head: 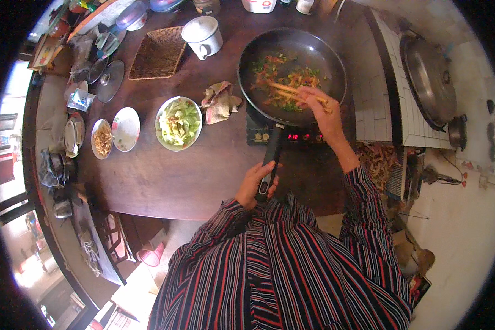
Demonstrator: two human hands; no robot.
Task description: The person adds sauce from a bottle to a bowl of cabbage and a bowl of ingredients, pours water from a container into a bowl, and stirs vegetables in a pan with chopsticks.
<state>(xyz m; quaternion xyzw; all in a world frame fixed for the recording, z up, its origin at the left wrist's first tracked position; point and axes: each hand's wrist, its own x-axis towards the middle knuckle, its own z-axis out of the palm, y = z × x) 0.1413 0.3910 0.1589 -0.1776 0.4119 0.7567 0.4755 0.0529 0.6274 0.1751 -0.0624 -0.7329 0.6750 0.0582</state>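
Note:
A dark frying pan (330, 62) sits on an induction cooker (268, 137) with a lit red display. My left hand (253, 181) is wrapped around the pan's black handle (275, 146). Above the near right side of the pan, my right hand (319, 109) grips wooden chopsticks (286, 88). Their tips reach into chopped green and orange-red food (301, 77) spread over the pan's bottom. To the left of the pan lies a crumpled cloth (219, 103). Beyond it stands a bowl (199, 119) of cut pale green vegetables (179, 123).
Farther left are an empty floral plate (126, 128) and a bowl of shredded food (102, 139). A wicker basket (159, 53) and a lidded white enamel mug (203, 36) stand at the back. A glass lid (110, 81) lies left. A tiled stove with a large wok lid (427, 82) rises right.

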